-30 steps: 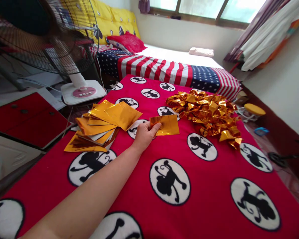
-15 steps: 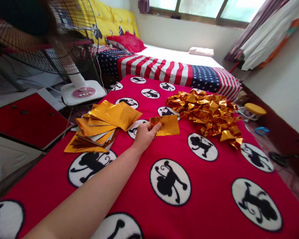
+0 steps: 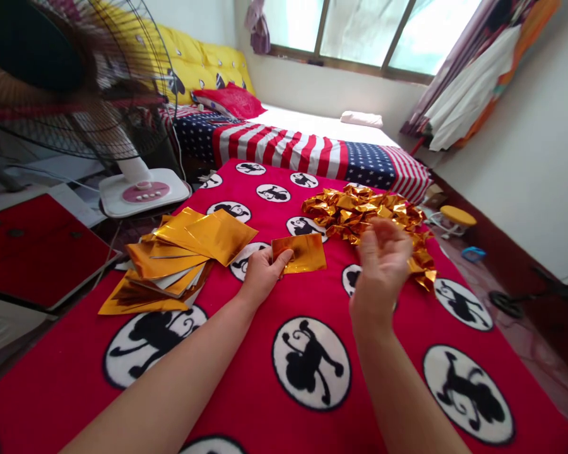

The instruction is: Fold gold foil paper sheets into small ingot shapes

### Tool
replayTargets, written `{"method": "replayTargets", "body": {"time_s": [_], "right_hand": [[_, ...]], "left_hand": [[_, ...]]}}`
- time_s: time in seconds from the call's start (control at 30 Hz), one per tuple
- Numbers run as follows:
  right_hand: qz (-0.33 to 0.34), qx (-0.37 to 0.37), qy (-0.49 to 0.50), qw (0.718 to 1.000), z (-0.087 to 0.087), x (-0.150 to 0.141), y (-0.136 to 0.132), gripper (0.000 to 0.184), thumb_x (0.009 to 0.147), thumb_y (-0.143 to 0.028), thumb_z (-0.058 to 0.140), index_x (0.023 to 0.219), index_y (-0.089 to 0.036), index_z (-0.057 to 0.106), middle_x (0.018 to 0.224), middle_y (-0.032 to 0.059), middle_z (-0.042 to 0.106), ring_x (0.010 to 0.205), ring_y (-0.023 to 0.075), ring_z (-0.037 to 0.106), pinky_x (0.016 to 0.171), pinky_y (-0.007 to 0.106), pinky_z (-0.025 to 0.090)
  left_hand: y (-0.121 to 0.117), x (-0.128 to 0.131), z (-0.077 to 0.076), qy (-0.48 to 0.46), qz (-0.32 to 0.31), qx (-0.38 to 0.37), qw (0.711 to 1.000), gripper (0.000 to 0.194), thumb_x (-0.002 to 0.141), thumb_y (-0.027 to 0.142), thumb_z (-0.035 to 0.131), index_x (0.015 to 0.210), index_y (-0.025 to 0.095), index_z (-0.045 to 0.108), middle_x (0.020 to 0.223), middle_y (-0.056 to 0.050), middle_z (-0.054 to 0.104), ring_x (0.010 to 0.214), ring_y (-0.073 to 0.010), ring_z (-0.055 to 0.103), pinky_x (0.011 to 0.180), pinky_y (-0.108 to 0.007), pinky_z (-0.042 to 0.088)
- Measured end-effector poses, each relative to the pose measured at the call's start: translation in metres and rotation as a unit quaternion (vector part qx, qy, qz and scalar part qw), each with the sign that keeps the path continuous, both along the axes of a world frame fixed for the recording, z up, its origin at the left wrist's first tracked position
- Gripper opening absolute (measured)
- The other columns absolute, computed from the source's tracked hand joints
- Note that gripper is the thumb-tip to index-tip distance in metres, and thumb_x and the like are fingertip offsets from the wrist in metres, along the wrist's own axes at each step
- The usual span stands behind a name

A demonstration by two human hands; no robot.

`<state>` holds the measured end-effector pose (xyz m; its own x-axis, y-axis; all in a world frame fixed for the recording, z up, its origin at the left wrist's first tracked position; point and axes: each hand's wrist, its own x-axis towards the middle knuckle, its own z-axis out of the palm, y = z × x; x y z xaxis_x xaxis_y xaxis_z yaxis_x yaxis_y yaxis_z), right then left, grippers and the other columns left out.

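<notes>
My left hand [image 3: 264, 275] pinches the left end of a gold foil paper sheet [image 3: 307, 252], thumb on top, low over the red cloth. To its left lies a fanned stack of gold foil paper [image 3: 170, 255], some sheets showing white undersides. My right hand [image 3: 383, 258] is raised at the right of the held sheet, slightly blurred, its fingers loosely curled and apart with nothing seen in them. Behind it is a heap of folded gold foil pieces [image 3: 350, 211], partly hidden by that hand.
A red cloth with monkey prints [image 3: 246, 403] covers the surface before me. At the left stands a spinning fan [image 3: 144, 189] beside a red-fronted cabinet [image 3: 42, 252]. A bed with a flag-patterned cover [image 3: 284, 148] is beyond, and a yellow-topped stool [image 3: 458, 215] at the right.
My right hand has come into view from below and now hovers before the foil heap. My left hand keeps its pinch on the sheet. The whole view has shifted slightly.
</notes>
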<state>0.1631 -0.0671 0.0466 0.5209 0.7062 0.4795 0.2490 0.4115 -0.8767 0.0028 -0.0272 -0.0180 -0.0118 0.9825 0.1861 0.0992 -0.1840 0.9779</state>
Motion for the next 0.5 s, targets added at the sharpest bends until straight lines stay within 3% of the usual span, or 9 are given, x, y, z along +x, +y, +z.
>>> {"method": "replayTargets", "body": {"time_s": [0.1, 0.2, 0.33, 0.5], "right_hand": [[0.041, -0.087, 0.055, 0.994, -0.033, -0.007, 0.01, 0.049, 0.081, -0.047, 0.067, 0.116, -0.017, 0.052, 0.11, 0.0102, 0.062, 0.103, 0.0218, 0.061, 0.084, 0.034, 0.05], [0.103, -0.159, 0.1, 0.977, -0.056, -0.012, 0.015, 0.043, 0.079, -0.052, 0.066, 0.103, -0.017, 0.059, 0.091, 0.007, 0.067, 0.08, 0.0192, 0.064, 0.063, 0.028, 0.049], [0.135, -0.153, 0.126, 0.971, -0.061, -0.013, 0.013, 0.031, 0.076, -0.046, 0.07, 0.08, -0.016, 0.064, 0.072, 0.0021, 0.065, 0.062, 0.0132, 0.057, 0.055, 0.024, 0.043], [0.06, -0.113, 0.159, 0.979, -0.058, -0.006, 0.009, 0.027, 0.072, -0.04, 0.073, 0.072, -0.015, 0.063, 0.057, -0.0043, 0.056, 0.048, 0.0072, 0.043, 0.045, 0.021, 0.032]], "left_hand": [[0.001, 0.0, -0.003, 0.0, -0.012, -0.004, 1.0, 0.041, 0.08, 0.048, 0.062, 0.058, 0.016, 0.05, 0.047, 0.005, 0.044, 0.044, -0.007, 0.037, 0.044, -0.02, 0.024], [0.001, 0.0, -0.003, 0.012, -0.016, -0.005, 1.0, 0.04, 0.08, 0.049, 0.062, 0.06, 0.016, 0.053, 0.049, 0.004, 0.046, 0.045, -0.0074, 0.037, 0.044, -0.021, 0.025], [0.0, 0.0, -0.001, 0.026, -0.03, 0.0, 0.999, 0.042, 0.079, 0.052, 0.061, 0.06, 0.015, 0.054, 0.049, 0.004, 0.046, 0.045, -0.0075, 0.036, 0.044, -0.021, 0.025], [0.002, -0.001, -0.002, -0.088, -0.021, -0.023, 0.996, 0.049, 0.082, 0.057, 0.056, 0.057, 0.016, 0.052, 0.042, 0.005, 0.04, 0.039, -0.006, 0.033, 0.04, -0.02, 0.021]]}}
